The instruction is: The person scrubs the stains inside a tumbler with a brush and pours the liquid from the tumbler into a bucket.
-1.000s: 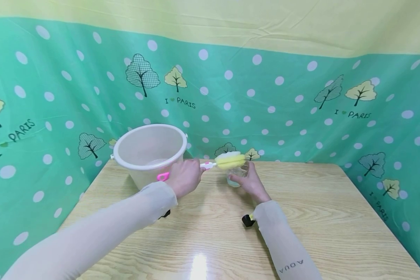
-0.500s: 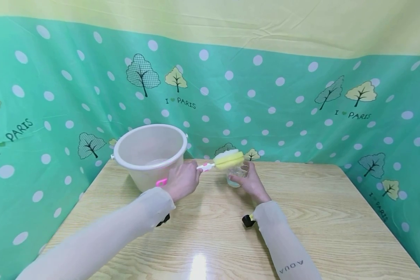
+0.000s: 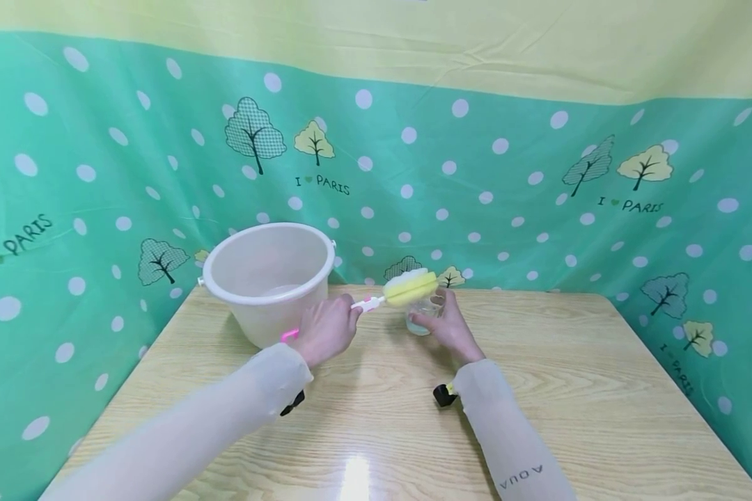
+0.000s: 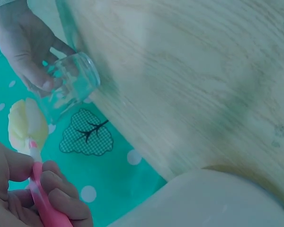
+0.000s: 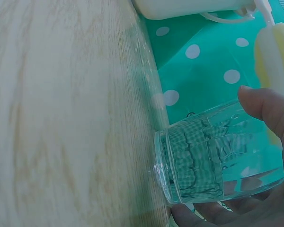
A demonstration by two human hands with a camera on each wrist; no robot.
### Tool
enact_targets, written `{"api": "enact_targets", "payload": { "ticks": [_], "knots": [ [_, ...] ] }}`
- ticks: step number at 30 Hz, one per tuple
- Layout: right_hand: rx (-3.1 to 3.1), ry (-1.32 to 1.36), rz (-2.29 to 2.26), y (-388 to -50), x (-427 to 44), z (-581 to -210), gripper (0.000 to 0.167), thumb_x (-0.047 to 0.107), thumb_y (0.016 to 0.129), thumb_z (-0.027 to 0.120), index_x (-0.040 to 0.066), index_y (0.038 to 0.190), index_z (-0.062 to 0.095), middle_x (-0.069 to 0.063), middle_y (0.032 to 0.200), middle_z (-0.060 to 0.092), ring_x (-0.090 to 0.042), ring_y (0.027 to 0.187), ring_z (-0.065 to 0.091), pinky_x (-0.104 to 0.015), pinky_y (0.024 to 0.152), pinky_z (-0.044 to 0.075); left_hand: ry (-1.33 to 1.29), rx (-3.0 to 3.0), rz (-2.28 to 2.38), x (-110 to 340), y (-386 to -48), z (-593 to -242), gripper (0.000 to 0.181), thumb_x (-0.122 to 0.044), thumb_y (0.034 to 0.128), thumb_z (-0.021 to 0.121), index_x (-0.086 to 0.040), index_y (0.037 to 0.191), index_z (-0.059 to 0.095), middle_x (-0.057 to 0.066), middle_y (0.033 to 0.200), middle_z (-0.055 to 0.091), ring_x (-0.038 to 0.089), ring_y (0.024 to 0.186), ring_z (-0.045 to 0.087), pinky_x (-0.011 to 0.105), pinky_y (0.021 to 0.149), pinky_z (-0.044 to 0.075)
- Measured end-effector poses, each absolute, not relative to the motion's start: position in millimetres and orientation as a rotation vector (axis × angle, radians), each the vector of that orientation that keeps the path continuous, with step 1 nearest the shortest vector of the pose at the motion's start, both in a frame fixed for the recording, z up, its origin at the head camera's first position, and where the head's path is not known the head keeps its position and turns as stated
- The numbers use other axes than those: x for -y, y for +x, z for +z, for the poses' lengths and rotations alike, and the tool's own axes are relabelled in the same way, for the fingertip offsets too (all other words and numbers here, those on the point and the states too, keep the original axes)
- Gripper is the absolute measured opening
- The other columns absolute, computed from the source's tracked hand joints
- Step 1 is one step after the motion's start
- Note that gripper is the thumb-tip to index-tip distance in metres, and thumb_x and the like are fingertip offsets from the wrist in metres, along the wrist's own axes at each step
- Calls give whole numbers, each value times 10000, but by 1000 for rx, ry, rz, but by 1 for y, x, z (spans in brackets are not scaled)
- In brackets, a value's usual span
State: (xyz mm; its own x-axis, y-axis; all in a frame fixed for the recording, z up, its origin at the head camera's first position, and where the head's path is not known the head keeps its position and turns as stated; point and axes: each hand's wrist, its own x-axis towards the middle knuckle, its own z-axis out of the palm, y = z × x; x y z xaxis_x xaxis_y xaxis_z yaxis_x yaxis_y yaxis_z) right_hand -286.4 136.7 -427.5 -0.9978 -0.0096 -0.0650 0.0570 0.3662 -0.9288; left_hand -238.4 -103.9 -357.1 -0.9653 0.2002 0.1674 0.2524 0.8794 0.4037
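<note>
My left hand (image 3: 328, 330) grips the pink-and-white handle of a sponge bottle brush (image 3: 410, 288). Its yellow-and-white sponge head points right, just above the mouth of a clear drinking glass (image 3: 419, 324). Around the side of that glass curl the thumb and fingers of my right hand (image 3: 455, 328). In the right wrist view the glass (image 5: 203, 161) appears see-through, with the thumb on one side and fingers on the other. The left wrist view has the pink handle (image 4: 49, 208) pinched between thumb and fingers, the sponge apart from the glass.
A white bucket (image 3: 251, 321) stands at the back left of the wood-grain table (image 3: 376, 417), close beside my left hand. Behind the table hangs a green-and-yellow cloth (image 3: 507, 188) printed with dots and trees.
My left hand has shifted slightly down and left, lowering the pink handle end, so the brush now slants up toward its sponge. My right hand and the glass stay in place.
</note>
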Motion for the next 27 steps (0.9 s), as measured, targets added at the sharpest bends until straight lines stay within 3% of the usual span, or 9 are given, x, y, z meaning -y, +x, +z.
{"api": "enact_targets", "payload": {
  "ticks": [17,27],
  "knots": [
    [-2553,50,-1742,-288,-136,-428,985,337,747,800,151,1488,178,-109,1475,323,-370,1341,307,-571,1074,260,-262,2930,-853,108,-228,-370,183,-249,975,536,-104,886,604,3,650,503,162,530,456,298,498,406],
    [-2549,32,-1759,-288,-137,-429,976,320,744,806,145,1485,195,-137,1469,330,-377,1330,323,-575,1075,254,-267,2903,-918,113,-221,-379,198,-234,974,534,-104,828,567,11,640,486,161,519,438,300,476,385]
  ]
}}
